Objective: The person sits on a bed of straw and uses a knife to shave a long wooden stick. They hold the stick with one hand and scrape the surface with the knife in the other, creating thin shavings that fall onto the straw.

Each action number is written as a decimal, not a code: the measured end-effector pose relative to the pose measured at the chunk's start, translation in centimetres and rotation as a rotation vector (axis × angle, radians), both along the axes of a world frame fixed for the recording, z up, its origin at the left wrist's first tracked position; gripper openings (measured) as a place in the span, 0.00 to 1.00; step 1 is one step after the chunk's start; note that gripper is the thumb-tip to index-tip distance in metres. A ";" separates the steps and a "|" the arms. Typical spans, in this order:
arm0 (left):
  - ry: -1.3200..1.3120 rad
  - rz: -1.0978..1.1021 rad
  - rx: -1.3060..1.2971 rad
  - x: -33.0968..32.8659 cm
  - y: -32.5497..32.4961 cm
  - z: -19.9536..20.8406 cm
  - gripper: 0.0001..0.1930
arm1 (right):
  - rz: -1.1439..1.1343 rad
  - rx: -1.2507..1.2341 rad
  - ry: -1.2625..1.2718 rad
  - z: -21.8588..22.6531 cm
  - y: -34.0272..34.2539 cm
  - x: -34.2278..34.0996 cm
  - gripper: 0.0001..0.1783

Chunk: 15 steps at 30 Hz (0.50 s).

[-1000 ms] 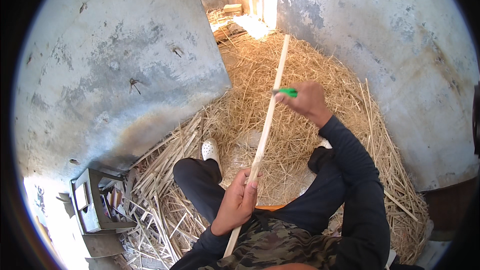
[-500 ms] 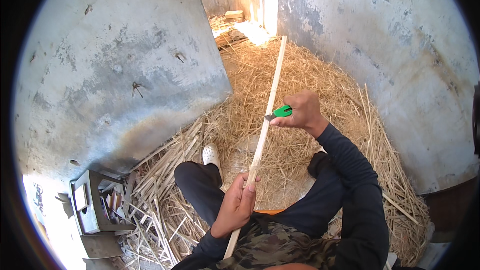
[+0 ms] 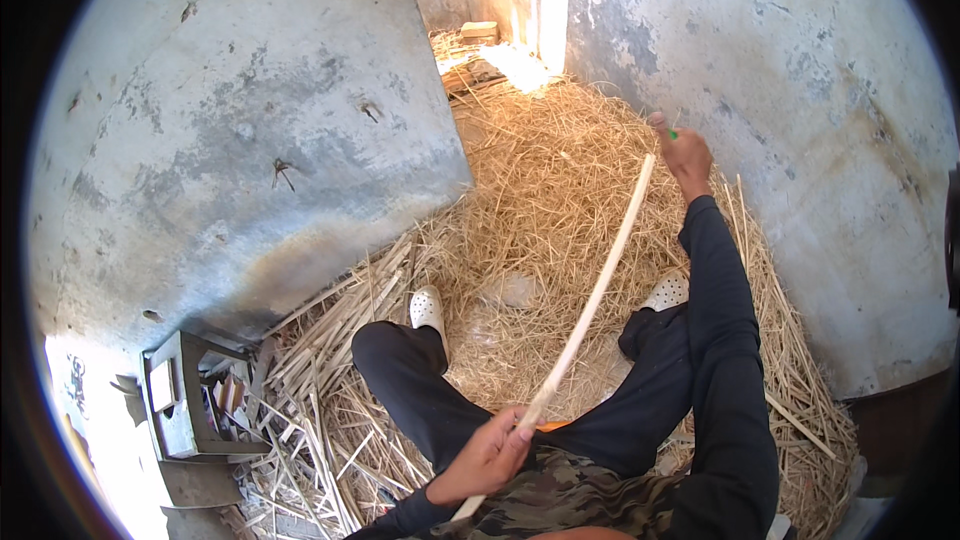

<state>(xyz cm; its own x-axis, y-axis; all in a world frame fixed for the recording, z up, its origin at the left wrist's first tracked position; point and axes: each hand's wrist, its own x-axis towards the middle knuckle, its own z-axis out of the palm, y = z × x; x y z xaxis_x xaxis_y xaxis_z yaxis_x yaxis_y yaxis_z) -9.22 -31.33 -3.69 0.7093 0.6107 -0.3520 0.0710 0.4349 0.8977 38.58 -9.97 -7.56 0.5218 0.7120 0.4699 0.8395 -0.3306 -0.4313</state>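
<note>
Long pale strip [image 3: 598,292], apparently wood or cane, runs slantwise in front of the seated person: lower end by the lap, far end up and to the right, over a heap of straw-like shavings [image 3: 560,175]; slight bow along its length. Left hand [image 3: 487,460] grips the strip near its lower end, fingers closed around it, a short length emerging below the hand. Right hand [image 3: 686,155] is out at the far end, just beside the tip, fingers curled around a small green-handled tool [image 3: 673,135]; only a bit of green shows, blade not discernible, contact with strip cannot be told. Right arm is nearly straight, in a dark sleeve [image 3: 722,310]. Legs in dark trousers [image 3: 415,365] are spread either side of the strip; pale perforated clogs, left [image 3: 427,310] and right [image 3: 669,291], rest among the shavings. A bit of orange [image 3: 550,426] shows between the thighs. Loose split sticks [image 3: 310,410] lie in a tangle to the left, next to a box-like stand [image 3: 183,432] with assorted items inside. Weathered grey-white walls, left [image 3: 250,120] and right [image 3: 780,140], flank the heap; a tan block [image 3: 480,31] sits at the far end, near a bright sunlit patch.
</note>
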 end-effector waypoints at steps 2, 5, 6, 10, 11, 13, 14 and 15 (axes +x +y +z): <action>-0.009 -0.004 -0.036 0.1 -0.6 -0.5 0.13 | -0.090 -0.022 0.042 0.0 -0.8 1.6 0.41; -0.012 0.208 -0.110 -0.1 3.1 -1.0 0.12 | 0.220 0.054 0.075 0.8 -2.3 -4.7 0.41; -0.109 0.253 -0.158 0.3 4.1 -1.3 0.13 | 0.325 0.022 0.055 1.0 -2.8 -7.3 0.41; -0.379 0.330 -0.281 1.8 7.2 -1.1 0.12 | 0.722 0.012 -0.045 1.6 -6.5 -17.2 0.42; -0.411 0.324 -0.304 2.3 7.4 -0.8 0.12 | 0.797 -0.016 -0.068 2.1 -7.6 -18.6 0.42; -0.436 0.322 -0.341 3.1 7.3 0.0 0.12 | 0.831 0.040 -0.111 2.8 -8.5 -20.2 0.41; -0.445 0.328 -0.357 3.3 7.2 0.4 0.12 | 0.853 0.070 -0.130 2.9 -8.6 -20.6 0.41; -0.458 0.322 -0.361 3.6 7.0 0.4 0.12 | 0.794 -0.011 -0.128 2.9 -8.1 -20.2 0.41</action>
